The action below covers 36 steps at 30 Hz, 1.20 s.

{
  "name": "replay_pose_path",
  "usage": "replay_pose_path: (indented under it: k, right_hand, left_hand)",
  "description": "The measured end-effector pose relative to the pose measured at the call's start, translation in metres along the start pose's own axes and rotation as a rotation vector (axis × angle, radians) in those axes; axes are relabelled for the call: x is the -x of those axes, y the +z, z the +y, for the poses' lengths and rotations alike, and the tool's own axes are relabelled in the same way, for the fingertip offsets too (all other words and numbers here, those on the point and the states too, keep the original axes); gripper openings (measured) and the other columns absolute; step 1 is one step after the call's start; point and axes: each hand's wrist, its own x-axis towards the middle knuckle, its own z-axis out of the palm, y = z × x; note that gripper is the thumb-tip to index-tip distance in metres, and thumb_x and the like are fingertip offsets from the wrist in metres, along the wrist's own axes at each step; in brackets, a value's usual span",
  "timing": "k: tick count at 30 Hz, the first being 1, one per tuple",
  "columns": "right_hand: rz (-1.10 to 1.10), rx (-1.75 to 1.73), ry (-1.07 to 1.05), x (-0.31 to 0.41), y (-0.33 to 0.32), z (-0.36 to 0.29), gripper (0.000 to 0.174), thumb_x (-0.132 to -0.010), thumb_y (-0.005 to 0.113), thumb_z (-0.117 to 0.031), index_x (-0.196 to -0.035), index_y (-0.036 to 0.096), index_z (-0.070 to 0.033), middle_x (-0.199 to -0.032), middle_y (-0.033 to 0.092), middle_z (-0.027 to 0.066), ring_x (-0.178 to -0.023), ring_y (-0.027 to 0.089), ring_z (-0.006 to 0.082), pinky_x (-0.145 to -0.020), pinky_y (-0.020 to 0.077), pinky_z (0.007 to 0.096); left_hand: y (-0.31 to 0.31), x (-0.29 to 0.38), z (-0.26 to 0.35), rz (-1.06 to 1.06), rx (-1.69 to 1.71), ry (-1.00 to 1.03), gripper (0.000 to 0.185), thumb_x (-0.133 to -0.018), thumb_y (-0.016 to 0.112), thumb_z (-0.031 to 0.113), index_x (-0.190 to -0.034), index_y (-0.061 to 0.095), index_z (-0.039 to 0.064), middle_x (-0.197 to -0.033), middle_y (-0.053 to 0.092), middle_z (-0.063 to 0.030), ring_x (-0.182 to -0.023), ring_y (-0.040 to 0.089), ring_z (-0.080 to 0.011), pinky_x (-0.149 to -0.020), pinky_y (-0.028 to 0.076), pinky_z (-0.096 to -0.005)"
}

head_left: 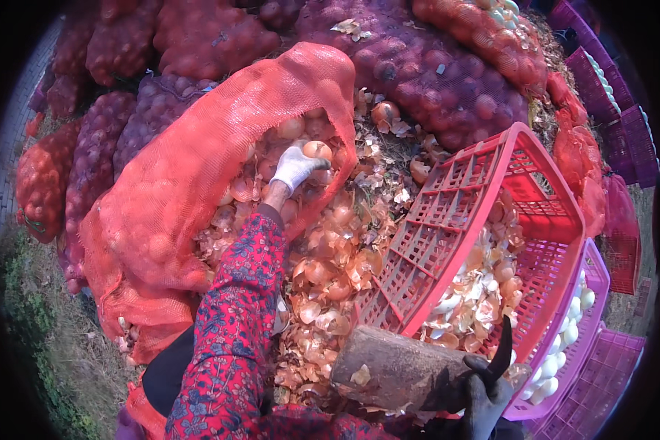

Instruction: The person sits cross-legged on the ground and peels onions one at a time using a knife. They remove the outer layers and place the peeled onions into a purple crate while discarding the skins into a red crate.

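My left hand (295, 166), in a white glove with a dark fingertip, grips a brown onion (316, 149). It reaches into the torn opening of a large orange-red mesh sack (159, 181) full of onions. At the lower right, my right hand (485, 400) wears a grey glove and holds a knife (503, 349), its dark curved blade pointing up. Below the blade lies a thick wooden log (396, 368), just left of my right hand. Behind the log, a red plastic crate (467, 220) rests tilted, with onion skins and some pale onions (487, 297) inside.
Loose onion skins (313, 308) cover the ground between the sack and the crate. Peeled white onions (555, 352) fill part of a purple crate (597, 308) at the right. Purple mesh sacks of onions (418, 77) lie behind. More purple crates (599, 82) stand at the far right.
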Motion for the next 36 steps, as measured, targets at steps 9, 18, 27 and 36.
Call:
replay_pose_path:
  k: [9,18,27,36]
  right_hand:
    - [-0.230,0.213,-0.083,0.029,0.002,-0.020,0.032,-0.082,0.070,-0.011,-0.111,0.065,0.003,-0.084,0.071,0.0165,-0.076,0.071,0.0246,-0.069,0.0539,0.0331]
    - [-0.014,0.114,-0.352,0.114,0.011,0.017,0.019,-0.093,0.061,-0.017,-0.104,0.063,-0.001,-0.081,0.065,0.0240,-0.077,0.065,0.0411,-0.063,0.0496,0.0444]
    - [0.076,0.532,-0.541,0.160,0.026,0.057,0.030,-0.086,0.065,-0.020,-0.112,0.059,-0.007,-0.079,0.065,0.0105,-0.067,0.067,0.0316,-0.054,0.0512,0.0422]
    - [0.124,0.689,-0.506,0.161,0.038,0.066,0.020,-0.081,0.065,-0.014,-0.097,0.055,-0.005,-0.082,0.061,0.0124,-0.066,0.066,0.0297,-0.052,0.0494,0.0427]
  left_hand:
    - [-0.043,0.192,0.059,-0.189,1.065,0.074,0.065,-0.071,0.078,0.003,-0.130,0.050,-0.001,-0.121,0.060,-0.0108,-0.106,0.064,-0.0238,-0.093,0.055,-0.0359]
    - [-0.021,0.384,0.169,-0.111,-0.124,0.461,0.082,-0.061,0.090,0.026,-0.130,0.053,0.003,-0.120,0.062,-0.0177,-0.111,0.062,-0.0311,-0.094,0.051,-0.0380]
    - [0.034,0.456,0.158,0.062,-0.309,0.750,0.070,-0.068,0.080,0.022,-0.129,0.052,0.000,-0.121,0.061,-0.0209,-0.114,0.058,-0.0397,-0.101,0.046,-0.0449]
    - [0.040,0.459,0.159,0.066,-0.283,0.715,0.064,-0.072,0.074,0.014,-0.129,0.050,-0.002,-0.120,0.061,-0.0225,-0.112,0.058,-0.0415,-0.100,0.046,-0.0462]
